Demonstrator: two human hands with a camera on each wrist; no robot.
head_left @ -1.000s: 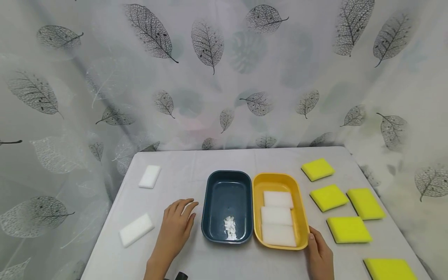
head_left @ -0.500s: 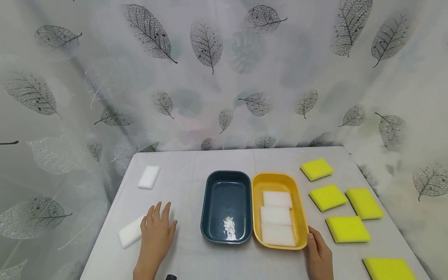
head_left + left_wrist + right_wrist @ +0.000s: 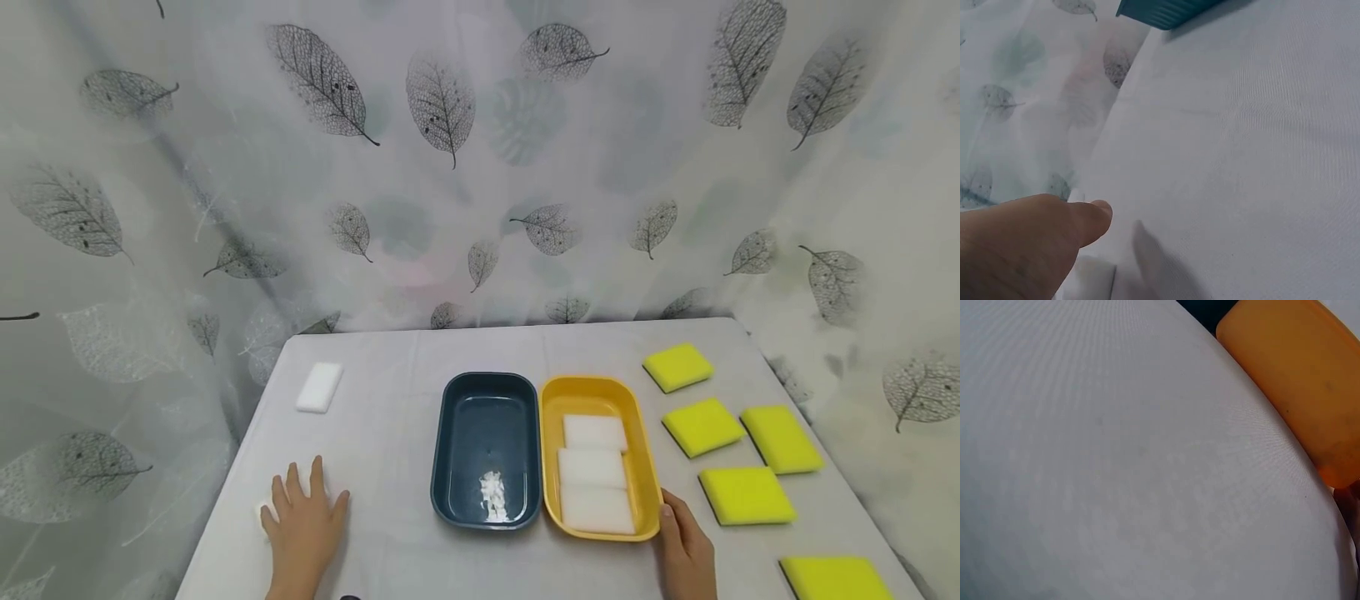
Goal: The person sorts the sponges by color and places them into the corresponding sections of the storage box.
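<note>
white sponge (image 3: 1089, 279) under left hand (image 3: 302, 527)

The blue tray (image 3: 487, 442) is gleaming like glossy plastic (light is glinting inside); the yellow tray (image 3: 588, 398) is looking smooth, plastic; the white blocks (image 3: 592, 468) are showing matt foam, the tablecloth (image 3: 390, 433) fine-woven fabric.

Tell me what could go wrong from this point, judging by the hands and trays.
First, the left hand spreads over a white pad and hides most of it from the head view, so a grasp might miss or nudge it. Second, the right hand touches the corner of the yellow tray; an unintended push could jog the blue tray close beside it or shift the three white pads inside.
</note>
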